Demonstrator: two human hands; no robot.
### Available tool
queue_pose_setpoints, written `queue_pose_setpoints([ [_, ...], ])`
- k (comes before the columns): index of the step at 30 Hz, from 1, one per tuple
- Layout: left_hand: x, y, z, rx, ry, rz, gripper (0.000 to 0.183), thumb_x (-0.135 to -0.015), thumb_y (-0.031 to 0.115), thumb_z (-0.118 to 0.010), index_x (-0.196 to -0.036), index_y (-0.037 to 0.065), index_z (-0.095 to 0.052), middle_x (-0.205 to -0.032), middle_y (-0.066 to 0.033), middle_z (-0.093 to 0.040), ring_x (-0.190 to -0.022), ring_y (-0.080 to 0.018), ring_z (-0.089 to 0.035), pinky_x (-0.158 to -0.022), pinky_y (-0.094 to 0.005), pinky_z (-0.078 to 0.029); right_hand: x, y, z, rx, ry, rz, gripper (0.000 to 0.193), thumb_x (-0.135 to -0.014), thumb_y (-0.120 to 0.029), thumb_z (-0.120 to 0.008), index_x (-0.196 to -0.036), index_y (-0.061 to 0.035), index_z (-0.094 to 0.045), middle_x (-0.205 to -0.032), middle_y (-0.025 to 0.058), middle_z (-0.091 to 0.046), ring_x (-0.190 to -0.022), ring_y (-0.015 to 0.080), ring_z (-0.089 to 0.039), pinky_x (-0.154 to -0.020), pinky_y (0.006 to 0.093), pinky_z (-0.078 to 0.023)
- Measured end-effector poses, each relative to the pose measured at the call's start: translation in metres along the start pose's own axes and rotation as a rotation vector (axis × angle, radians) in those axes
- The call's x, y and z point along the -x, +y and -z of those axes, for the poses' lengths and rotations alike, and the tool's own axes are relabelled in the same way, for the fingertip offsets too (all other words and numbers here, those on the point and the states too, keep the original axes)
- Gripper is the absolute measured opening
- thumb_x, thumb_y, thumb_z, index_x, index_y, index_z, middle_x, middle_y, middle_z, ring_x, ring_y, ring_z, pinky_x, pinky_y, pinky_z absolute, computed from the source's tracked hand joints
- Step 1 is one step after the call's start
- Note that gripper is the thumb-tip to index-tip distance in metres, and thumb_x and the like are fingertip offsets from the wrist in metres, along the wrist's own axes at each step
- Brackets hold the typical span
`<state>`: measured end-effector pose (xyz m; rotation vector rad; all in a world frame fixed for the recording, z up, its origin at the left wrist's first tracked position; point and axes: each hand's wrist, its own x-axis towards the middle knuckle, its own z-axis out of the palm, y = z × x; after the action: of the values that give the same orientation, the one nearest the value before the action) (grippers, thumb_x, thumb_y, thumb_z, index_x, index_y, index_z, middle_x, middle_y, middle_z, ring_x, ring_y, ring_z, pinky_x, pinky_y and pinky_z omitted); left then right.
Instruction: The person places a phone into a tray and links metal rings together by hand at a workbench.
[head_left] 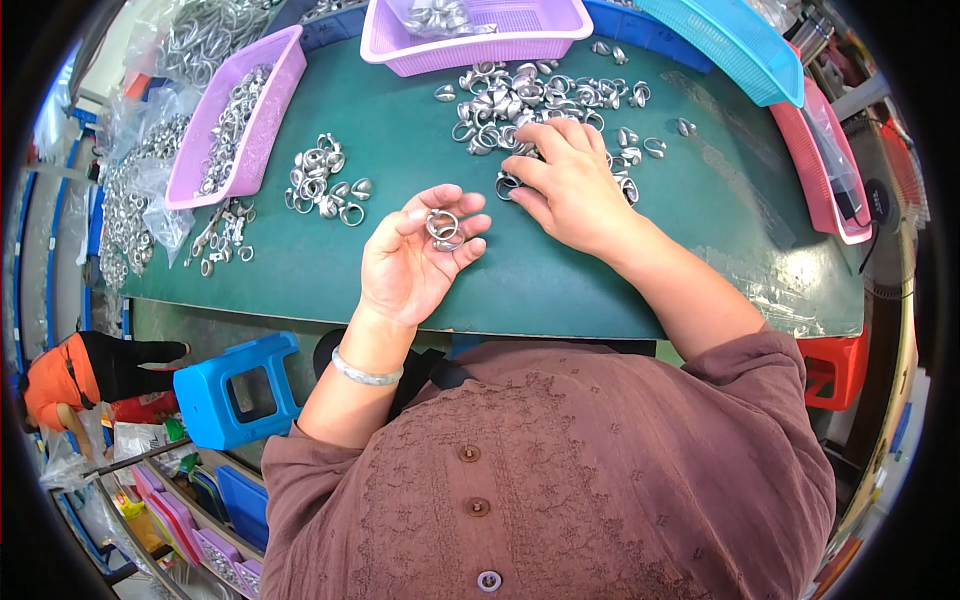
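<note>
My left hand [415, 255] is turned palm up above the green table, its fingers curled round a few silver metal rings [443, 230]. My right hand [570, 185] reaches over the near edge of a large heap of silver rings [510, 95]. Its thumb and forefinger close on one ring [507, 185] at the table top; part of the grip is hidden by the fingers. To the left of my left hand lies a smaller pile of similar rings [318, 178], apart from the big heap.
Purple baskets stand at the back [480, 55] and left [240, 120], both with metal pieces. Blue [730, 50] and pink [820, 160] baskets line the right. Loose rings [225, 235] lie by the left edge. A blue stool [235, 390] and another person [65, 380] are beyond.
</note>
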<state>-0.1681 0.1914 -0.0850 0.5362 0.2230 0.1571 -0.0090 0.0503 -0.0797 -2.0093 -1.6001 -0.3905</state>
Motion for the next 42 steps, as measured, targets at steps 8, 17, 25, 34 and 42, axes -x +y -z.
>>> queue_pose_setpoints([
  [8, -0.003, -0.005, -0.001, -0.163, 0.201, 0.001, 0.018, -0.087, 0.019, -0.054, -0.094, 0.003, -0.059, -0.081, -0.0066, -0.058, -0.074, -0.0188, -0.057, -0.064, -0.0298, -0.048, -0.001, -0.003, -0.004, 0.010, -0.098, -0.035, 0.027, -0.066, -0.015, -0.071, -0.090, -0.0066, -0.063, -0.114, 0.0077, -0.051, -0.110, 0.0294, -0.042, -0.093, 0.0450, -0.030],
  [17, -0.010, -0.009, -0.020, -0.475, 0.317, 0.066, 0.018, -0.087, 0.022, -0.058, -0.095, 0.006, -0.059, -0.069, 0.0004, -0.053, -0.060, -0.0100, -0.051, -0.052, -0.0214, -0.040, -0.001, -0.007, 0.002, -0.232, 0.034, 0.121, 0.024, -0.066, -0.010, -0.069, -0.087, -0.0046, -0.060, -0.106, 0.0072, -0.053, -0.104, 0.0279, -0.046, -0.090, 0.0425, -0.033],
  [25, -0.007, -0.010, -0.026, -0.362, 0.205, 0.153, 0.022, -0.090, 0.025, -0.053, -0.092, 0.004, -0.059, -0.065, -0.0016, -0.054, -0.059, -0.0121, -0.050, -0.050, -0.0223, -0.040, 0.001, -0.003, 0.002, -0.638, 0.053, 0.065, 0.015, -0.072, -0.007, -0.066, -0.086, -0.0044, -0.060, -0.100, 0.0090, -0.056, -0.097, 0.0273, -0.050, -0.085, 0.0364, -0.040],
  [34, -0.001, -0.009, -0.021, -0.298, 0.157, 0.103, 0.021, -0.092, 0.025, -0.051, -0.094, 0.005, -0.058, -0.069, -0.0017, -0.055, -0.062, -0.0124, -0.052, -0.051, -0.0225, -0.040, -0.001, -0.005, 0.005, -0.660, 0.042, 0.080, 0.018, -0.074, -0.007, -0.065, -0.091, -0.0051, -0.062, -0.100, 0.0084, -0.058, -0.095, 0.0264, -0.051, -0.084, 0.0358, -0.041],
  [42, 0.000, -0.009, -0.015, -0.292, 0.142, 0.006, 0.017, -0.087, 0.019, -0.054, -0.098, 0.006, -0.054, -0.087, -0.0057, -0.059, -0.077, -0.0171, -0.059, -0.062, -0.0275, -0.048, 0.001, 0.011, 0.000, -0.084, 0.049, -0.070, 0.026, -0.071, -0.010, -0.066, -0.097, -0.0076, -0.062, -0.111, 0.0088, -0.053, -0.109, 0.0291, -0.044, -0.094, 0.0440, -0.031],
])
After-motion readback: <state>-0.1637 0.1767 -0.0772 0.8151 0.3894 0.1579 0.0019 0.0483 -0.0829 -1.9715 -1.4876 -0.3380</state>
